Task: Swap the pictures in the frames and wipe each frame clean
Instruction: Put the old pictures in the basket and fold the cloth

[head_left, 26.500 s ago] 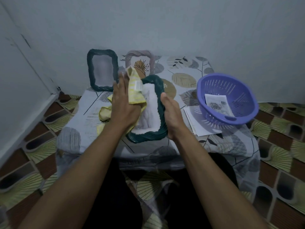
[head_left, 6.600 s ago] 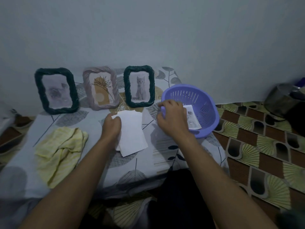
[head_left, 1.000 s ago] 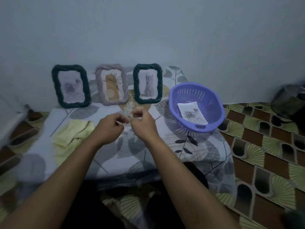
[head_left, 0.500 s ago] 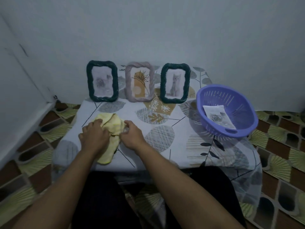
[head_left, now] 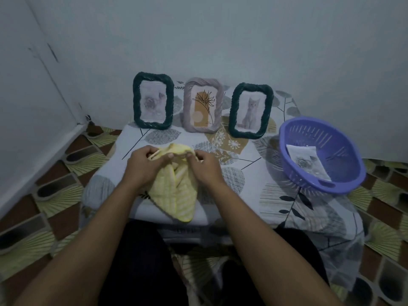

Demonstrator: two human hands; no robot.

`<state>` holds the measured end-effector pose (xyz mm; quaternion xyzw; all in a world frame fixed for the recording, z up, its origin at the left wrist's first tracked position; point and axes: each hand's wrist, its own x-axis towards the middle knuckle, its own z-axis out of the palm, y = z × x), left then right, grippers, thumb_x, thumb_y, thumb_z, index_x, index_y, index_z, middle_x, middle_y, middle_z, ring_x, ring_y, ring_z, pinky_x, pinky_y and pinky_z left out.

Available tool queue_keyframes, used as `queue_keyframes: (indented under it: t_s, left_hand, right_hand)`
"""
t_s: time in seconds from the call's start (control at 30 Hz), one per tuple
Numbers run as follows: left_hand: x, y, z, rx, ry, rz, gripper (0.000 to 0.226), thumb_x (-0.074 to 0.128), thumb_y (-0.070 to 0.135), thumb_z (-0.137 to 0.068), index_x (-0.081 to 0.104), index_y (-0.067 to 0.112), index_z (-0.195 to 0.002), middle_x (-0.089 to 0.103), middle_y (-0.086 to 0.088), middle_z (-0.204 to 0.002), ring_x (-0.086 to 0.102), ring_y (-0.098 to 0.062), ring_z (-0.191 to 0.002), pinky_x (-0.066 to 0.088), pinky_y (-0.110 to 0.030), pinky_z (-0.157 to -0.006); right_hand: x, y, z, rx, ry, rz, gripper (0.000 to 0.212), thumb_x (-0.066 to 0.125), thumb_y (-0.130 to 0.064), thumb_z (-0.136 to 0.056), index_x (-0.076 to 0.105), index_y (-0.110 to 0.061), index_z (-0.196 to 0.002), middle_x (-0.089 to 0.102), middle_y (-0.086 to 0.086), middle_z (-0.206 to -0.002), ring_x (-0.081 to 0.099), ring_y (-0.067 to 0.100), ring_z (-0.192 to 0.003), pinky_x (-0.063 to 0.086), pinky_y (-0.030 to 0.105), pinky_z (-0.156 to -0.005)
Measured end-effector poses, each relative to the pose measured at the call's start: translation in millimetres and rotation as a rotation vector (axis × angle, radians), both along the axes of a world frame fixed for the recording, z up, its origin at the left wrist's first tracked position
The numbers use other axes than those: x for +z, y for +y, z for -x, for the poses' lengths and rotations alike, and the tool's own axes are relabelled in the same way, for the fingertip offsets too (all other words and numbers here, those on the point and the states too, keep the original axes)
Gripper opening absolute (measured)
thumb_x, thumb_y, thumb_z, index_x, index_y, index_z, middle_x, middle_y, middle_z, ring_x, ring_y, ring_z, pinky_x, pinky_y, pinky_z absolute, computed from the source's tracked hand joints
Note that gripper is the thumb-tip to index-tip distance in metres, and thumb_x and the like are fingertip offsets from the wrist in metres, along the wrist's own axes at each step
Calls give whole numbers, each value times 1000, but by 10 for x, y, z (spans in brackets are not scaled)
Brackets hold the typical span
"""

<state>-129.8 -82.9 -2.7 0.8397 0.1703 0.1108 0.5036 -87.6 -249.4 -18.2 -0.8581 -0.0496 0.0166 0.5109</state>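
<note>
Three picture frames stand in a row against the wall: a dark green frame (head_left: pixel 153 100) with a faint grey picture at the left, a pale mauve frame (head_left: pixel 203 105) with a plant drawing in the middle, and a second dark green frame (head_left: pixel 250 110) with a kitten picture at the right. In front of them my left hand (head_left: pixel 144 164) and my right hand (head_left: pixel 204 167) each pinch the top edge of a yellow cloth (head_left: pixel 175 191), holding it up so it hangs down over the low table (head_left: pixel 242 195).
A purple plastic basket (head_left: pixel 320 155) sits at the table's right, holding a loose printed picture (head_left: pixel 306 161). The table is covered by a leaf-patterned sheet. A patterned tile floor surrounds it. Walls close in behind and at the left.
My hands dropped from in front of the frames to the yellow cloth, gripped it and lifted its top edge off the table. The camera turned left.
</note>
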Motion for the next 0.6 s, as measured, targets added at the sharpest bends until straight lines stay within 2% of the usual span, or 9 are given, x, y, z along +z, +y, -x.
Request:
queue_keyframes:
  t_s: [0.1, 0.13, 0.2, 0.27, 0.33, 0.4, 0.47, 0.53, 0.6]
  left_hand:
    - [173, -112, 24, -123, -45, 239, 24, 82, 30, -78, 71, 11, -88, 69, -1, -78, 62, -14, -69, 51, -29, -65]
    - [211, -138, 24, -146, -52, 294, 20, 79, 27, -81, 72, 10, -89, 69, -2, -79, 63, -14, -71, 52, -31, -66]
    - [291, -201, 26, -160, -60, 313, 13, 70, 26, -91, 72, 14, -88, 68, 0, -77, 61, -14, -70, 51, -30, -63]
    - [367, -277, 37, -156, -59, 299, 23, 59, 29, -98, 66, 16, -80, 59, 5, -68, 51, -13, -63, 40, -25, -54]
    - [435, -352, 31, -156, -47, 360, 26, 52, 30, -102, 62, 16, -82, 58, 1, -73, 52, -17, -67, 40, -25, -57]
    - [489, -399, 34, -161, -39, 413, 27, 47, 32, -104, 61, 18, -86, 62, -3, -80, 57, -20, -74, 45, -30, -66]
    - [515, -442, 15, -182, -51, 392, 30, 43, 36, -105, 61, 20, -87, 64, -2, -82, 60, -20, -79, 47, -31, -69]
    - [558, -510, 6, -207, -43, 364, 27, 44, 35, -105, 60, 19, -92, 64, 0, -86, 61, -13, -76, 49, -24, -64]
    - [620, -573, 12, -244, 4, 436, 13, 55, 24, -101, 57, 13, -107, 64, -5, -97, 64, -13, -77, 52, -25, -56]
  right_hand:
    - [151, -229, -21, -62, -47, -9, 35, 58, -45, -94, 76, -19, -111, 65, 3, -120, 56, 21, -116, 45, 44, -100]
    - [207, -318, -36, -69, -38, -57, 36, 59, -44, -94, 76, -16, -109, 64, 5, -118, 56, 19, -113, 45, 41, -100]
    - [361, -488, -20, -63, 19, -177, 38, 56, -40, -95, 72, -7, -98, 65, 12, -101, 58, 16, -92, 45, 35, -85]
    - [498, -625, -12, -98, 102, -346, 30, 52, -36, -94, 65, -9, -88, 62, 7, -89, 55, 17, -81, 47, 37, -80]
    - [616, -739, -11, -174, 185, -558, 21, 48, -28, -97, 60, -15, -86, 58, 4, -83, 55, 19, -78, 49, 40, -77]
    - [691, -842, -23, -222, 259, -706, 20, 45, -25, -101, 59, -16, -90, 57, 4, -84, 55, 20, -76, 47, 38, -72]
    - [719, -921, -25, -226, 298, -743, 24, 41, -29, -104, 60, -17, -95, 61, 8, -95, 58, 23, -84, 48, 40, -75]
    - [721, -961, -21, -200, 315, -740, 32, 34, -37, -107, 60, -18, -105, 66, 7, -106, 63, 23, -91, 51, 41, -81]
    - [708, -981, -17, -191, 331, -725, 42, 29, -47, -107, 58, -19, -118, 68, 6, -111, 65, 23, -94, 55, 39, -78]
